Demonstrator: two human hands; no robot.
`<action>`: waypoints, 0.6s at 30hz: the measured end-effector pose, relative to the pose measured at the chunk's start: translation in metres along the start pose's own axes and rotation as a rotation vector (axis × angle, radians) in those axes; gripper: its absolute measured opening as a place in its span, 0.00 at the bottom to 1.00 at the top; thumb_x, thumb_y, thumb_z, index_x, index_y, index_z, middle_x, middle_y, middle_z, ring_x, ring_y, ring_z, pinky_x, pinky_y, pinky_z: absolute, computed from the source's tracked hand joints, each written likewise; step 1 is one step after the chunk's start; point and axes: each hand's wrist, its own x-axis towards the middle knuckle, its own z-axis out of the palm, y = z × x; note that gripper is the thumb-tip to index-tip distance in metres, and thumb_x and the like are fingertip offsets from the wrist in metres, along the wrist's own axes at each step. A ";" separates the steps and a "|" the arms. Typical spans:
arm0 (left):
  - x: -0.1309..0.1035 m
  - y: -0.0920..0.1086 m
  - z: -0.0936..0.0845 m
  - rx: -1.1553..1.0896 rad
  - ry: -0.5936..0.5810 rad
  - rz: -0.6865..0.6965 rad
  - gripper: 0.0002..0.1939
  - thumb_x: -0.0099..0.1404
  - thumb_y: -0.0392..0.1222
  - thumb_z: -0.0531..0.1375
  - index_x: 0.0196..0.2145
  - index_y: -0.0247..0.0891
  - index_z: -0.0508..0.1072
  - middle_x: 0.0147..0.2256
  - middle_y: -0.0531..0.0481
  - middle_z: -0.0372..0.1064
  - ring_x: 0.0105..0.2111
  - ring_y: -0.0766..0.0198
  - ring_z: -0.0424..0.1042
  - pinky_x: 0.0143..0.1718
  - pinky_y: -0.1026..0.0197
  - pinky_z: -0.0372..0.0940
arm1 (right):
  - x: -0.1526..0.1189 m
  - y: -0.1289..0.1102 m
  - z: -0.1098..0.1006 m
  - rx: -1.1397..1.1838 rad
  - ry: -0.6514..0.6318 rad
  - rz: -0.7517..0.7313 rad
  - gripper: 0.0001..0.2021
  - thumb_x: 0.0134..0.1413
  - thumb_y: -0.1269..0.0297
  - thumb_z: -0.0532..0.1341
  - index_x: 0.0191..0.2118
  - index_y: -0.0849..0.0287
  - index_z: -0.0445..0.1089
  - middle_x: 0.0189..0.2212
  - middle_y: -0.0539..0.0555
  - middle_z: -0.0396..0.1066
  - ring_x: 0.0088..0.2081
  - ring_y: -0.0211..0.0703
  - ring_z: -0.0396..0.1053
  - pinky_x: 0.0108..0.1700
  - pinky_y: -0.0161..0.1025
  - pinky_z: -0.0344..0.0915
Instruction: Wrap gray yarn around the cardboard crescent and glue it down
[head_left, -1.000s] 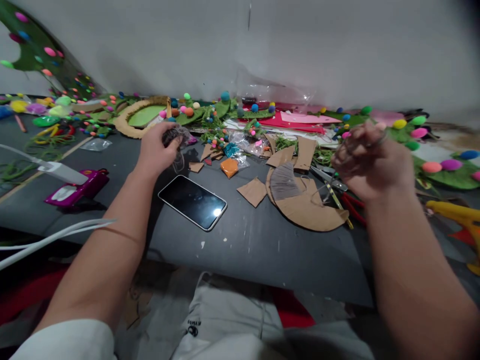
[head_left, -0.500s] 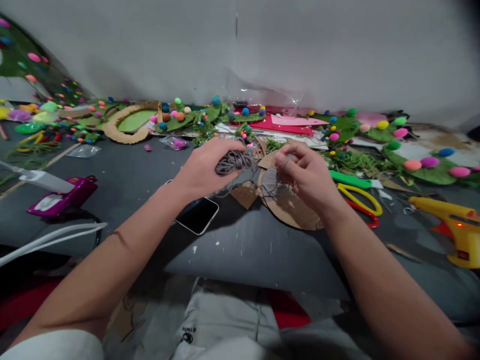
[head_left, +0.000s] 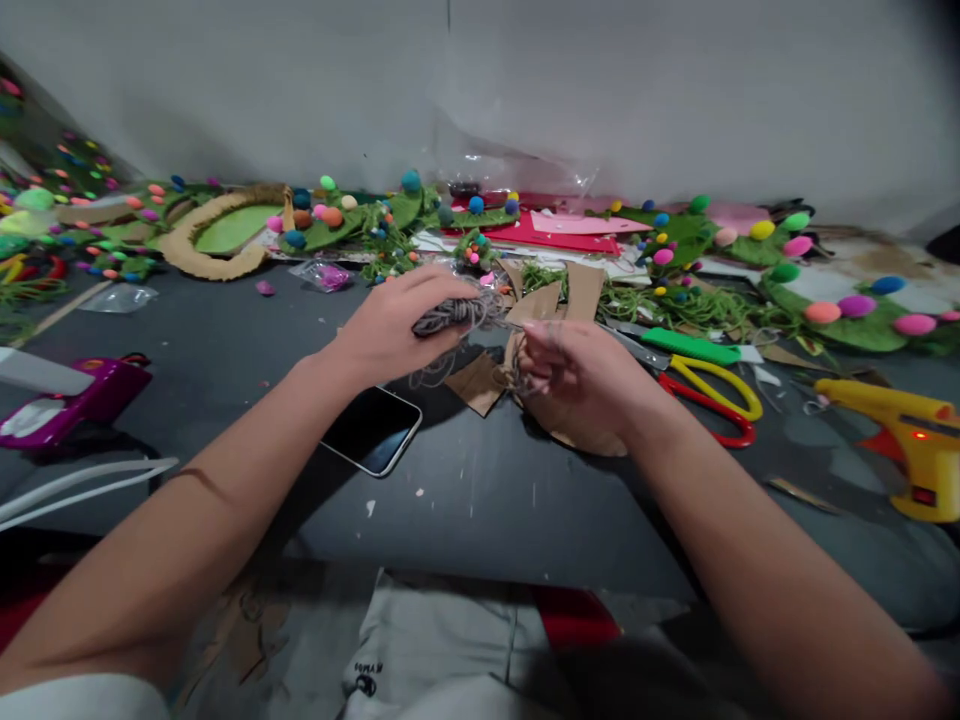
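A bundle of grey yarn (head_left: 450, 314) is gripped in my left hand (head_left: 390, 325), with loose strands hanging under it. Close to its right, my right hand (head_left: 574, 370) pinches grey yarn between thumb and fingers, above a round cardboard piece (head_left: 581, 430). The hand hides much of that disc. A small brown cardboard piece (head_left: 478, 383) lies to the left of the disc. Below my left hand, a phone (head_left: 379, 430) rests on the dark table (head_left: 465, 520).
Scissors (head_left: 720, 405) and a yellow glue gun (head_left: 919, 430) lie at right. A purple glue gun (head_left: 82, 400) and white cable (head_left: 82, 490) are at left. Green leaves with coloured pompoms (head_left: 840, 310) and a cardboard ring (head_left: 217, 260) line the wall.
My right hand has moved left and lower, closer to the yarn bundle, and covers the disc's yarn-wrapped part. The view has shifted slightly, showing more of the scissors and upper cardboard strips.
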 end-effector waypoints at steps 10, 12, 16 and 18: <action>-0.016 0.004 0.010 0.045 -0.008 -0.060 0.14 0.66 0.39 0.59 0.50 0.44 0.71 0.48 0.47 0.77 0.48 0.56 0.76 0.52 0.53 0.70 | -0.013 -0.001 -0.005 0.136 -0.246 0.104 0.15 0.65 0.54 0.61 0.32 0.60 0.73 0.18 0.45 0.57 0.19 0.29 0.47 0.21 0.32 0.43; -0.018 0.006 0.009 0.062 -0.014 -0.057 0.15 0.67 0.40 0.59 0.51 0.44 0.71 0.48 0.47 0.77 0.48 0.55 0.77 0.51 0.53 0.70 | -0.012 0.001 -0.006 0.142 -0.234 0.050 0.12 0.65 0.54 0.61 0.42 0.56 0.77 0.16 0.43 0.51 0.19 0.31 0.44 0.22 0.32 0.44; -0.019 0.013 0.009 0.061 0.003 -0.048 0.14 0.67 0.42 0.60 0.51 0.44 0.71 0.46 0.48 0.77 0.45 0.56 0.77 0.47 0.54 0.71 | -0.007 0.005 0.000 0.016 0.069 -0.102 0.18 0.63 0.50 0.62 0.54 0.51 0.75 0.19 0.43 0.50 0.20 0.33 0.46 0.23 0.33 0.49; -0.019 0.015 0.009 0.047 -0.011 -0.062 0.14 0.68 0.43 0.60 0.51 0.46 0.70 0.45 0.48 0.76 0.44 0.57 0.77 0.46 0.55 0.71 | -0.006 0.007 0.004 -0.212 0.214 -0.192 0.20 0.64 0.50 0.61 0.56 0.52 0.75 0.21 0.46 0.58 0.23 0.35 0.55 0.26 0.35 0.55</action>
